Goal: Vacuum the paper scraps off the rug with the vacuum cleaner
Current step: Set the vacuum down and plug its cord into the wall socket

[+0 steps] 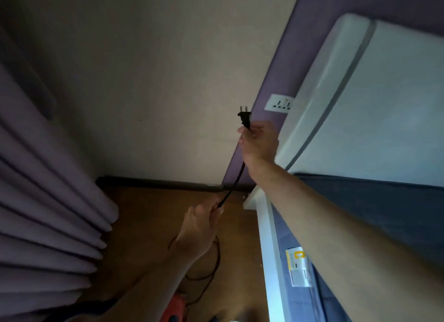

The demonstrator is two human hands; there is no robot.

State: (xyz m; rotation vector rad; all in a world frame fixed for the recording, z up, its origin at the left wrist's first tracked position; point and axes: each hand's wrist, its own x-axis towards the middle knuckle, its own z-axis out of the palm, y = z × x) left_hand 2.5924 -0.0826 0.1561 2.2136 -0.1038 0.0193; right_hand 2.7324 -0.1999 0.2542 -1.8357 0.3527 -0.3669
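My right hand is raised and grips the black two-pin plug by its base, prongs pointing up. A white wall socket sits on the purple wall strip just right of and above the plug, apart from it. The black power cord runs down from the plug into my left hand, which is closed around it lower down. More cord loops on the wooden floor below. A red part of the vacuum cleaner shows at the bottom edge, mostly hidden. No rug or paper scraps are in view.
A white mattress leans against the purple wall on the right and covers part of the socket. Below it is a blue bed base with a white frame. Pleated curtains hang at the left. A dark skirting board meets the wooden floor.
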